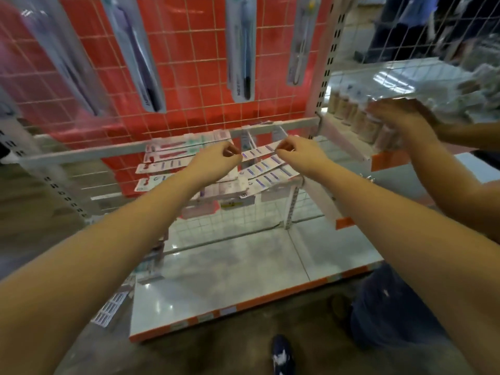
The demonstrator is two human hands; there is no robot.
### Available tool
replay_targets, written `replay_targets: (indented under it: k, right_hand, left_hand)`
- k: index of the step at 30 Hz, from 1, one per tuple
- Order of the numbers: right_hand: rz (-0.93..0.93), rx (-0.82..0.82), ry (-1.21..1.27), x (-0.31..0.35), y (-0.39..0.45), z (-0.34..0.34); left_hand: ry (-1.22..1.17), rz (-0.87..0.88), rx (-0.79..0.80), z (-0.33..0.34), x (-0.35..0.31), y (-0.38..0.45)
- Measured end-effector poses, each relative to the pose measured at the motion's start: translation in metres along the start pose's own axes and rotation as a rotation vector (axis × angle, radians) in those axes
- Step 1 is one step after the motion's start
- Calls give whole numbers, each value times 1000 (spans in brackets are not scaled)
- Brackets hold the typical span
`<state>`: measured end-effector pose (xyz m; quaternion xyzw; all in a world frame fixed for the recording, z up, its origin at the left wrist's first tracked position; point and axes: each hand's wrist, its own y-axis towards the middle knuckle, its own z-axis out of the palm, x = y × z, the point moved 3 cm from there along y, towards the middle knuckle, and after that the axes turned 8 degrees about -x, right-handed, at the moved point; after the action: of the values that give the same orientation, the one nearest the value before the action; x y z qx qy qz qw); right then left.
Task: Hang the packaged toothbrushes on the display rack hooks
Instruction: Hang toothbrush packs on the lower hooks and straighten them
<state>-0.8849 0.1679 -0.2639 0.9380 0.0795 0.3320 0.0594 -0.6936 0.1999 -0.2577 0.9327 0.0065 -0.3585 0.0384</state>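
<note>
**Both hands pinch one toothbrush pack above the piled packs**

A red-backed wire grid rack (pixel 189 85) fills the upper half of the view, standing between white slotted uprights. Below it a glossy white base shelf (pixel 243 288) with an orange front edge runs toward the floor. To the right, a neighbouring shelf (pixel 349 142) carries a row of pale bottles (pixel 359 117).

Four packaged toothbrushes hang high on the grid: a blurred one at far left (pixel 62 63), a purple one (pixel 135 52), a dark-handled one (pixel 240 50) and a pale one (pixel 301 41).

On a wire shelf at mid-height, behind a grey rail (pixel 167 147), lies a loose pile of toothbrush packs (pixel 167 163), fanned and overlapping, some face down with printed backs showing.

The left hand (pixel 216 161) and right hand (pixel 300 152) reach out over this pile. Each has its fingers curled, pinching an end of one toothbrush pack (pixel 259 151), which is held roughly level between them, back side up, just above the pile.

Another person's hand (pixel 400 117), blurred, is raised at the right beside the bottles.

On the floor lie a few more packs (pixel 108 309) at the left of the base shelf, and a dark shoe (pixel 281 355) shows at the bottom edge.
</note>
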Motion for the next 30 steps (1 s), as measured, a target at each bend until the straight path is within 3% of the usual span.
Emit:
replay_targets:
  k: [13, 22, 30]
  right_hand:
    - [-125, 211, -117, -13, 154, 48]
    - [-109, 211, -201, -28, 229, 77]
    - [-64, 215, -177, -25, 269, 94]
  left_hand:
    - [144, -254, -216, -17, 63, 101]
    - [223, -268, -211, -13, 77, 148]
    - [220, -180, -160, -10, 90, 196]
